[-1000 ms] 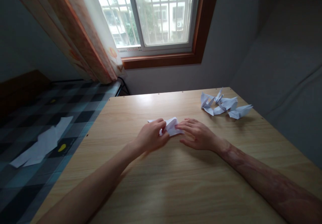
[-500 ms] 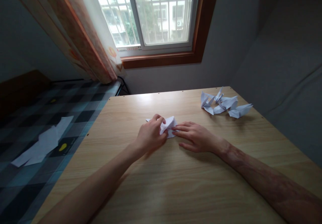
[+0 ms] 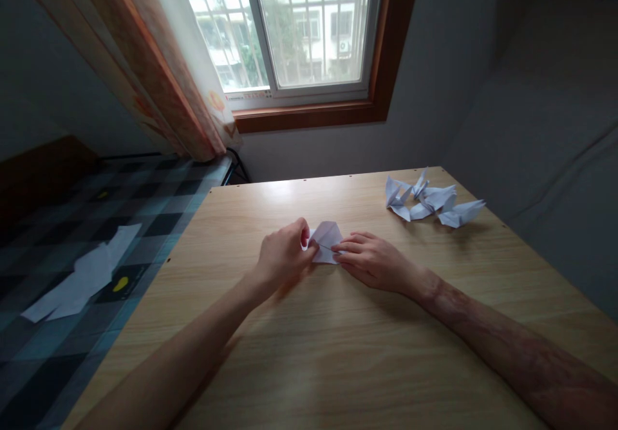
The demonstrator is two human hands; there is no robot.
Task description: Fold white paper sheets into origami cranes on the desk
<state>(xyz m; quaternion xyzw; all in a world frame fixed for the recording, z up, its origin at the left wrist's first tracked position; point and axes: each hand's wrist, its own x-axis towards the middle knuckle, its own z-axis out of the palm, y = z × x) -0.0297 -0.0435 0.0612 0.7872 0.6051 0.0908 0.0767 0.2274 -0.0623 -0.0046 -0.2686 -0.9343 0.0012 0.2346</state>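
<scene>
The left hand pinches the paper at its left side. The paper lies just right of that pinch, on the table. The right hand is open, touching the far end. Both are equally near. Fingers hide its long way.

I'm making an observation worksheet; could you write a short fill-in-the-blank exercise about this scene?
1. The paper between the left hand and the right hand is ____ in colour.
2. The folded figures sit near the far ____ corner of the table.
3. The curtain hangs on the ____ side of the window.

Missing words: white; right; left.
</scene>
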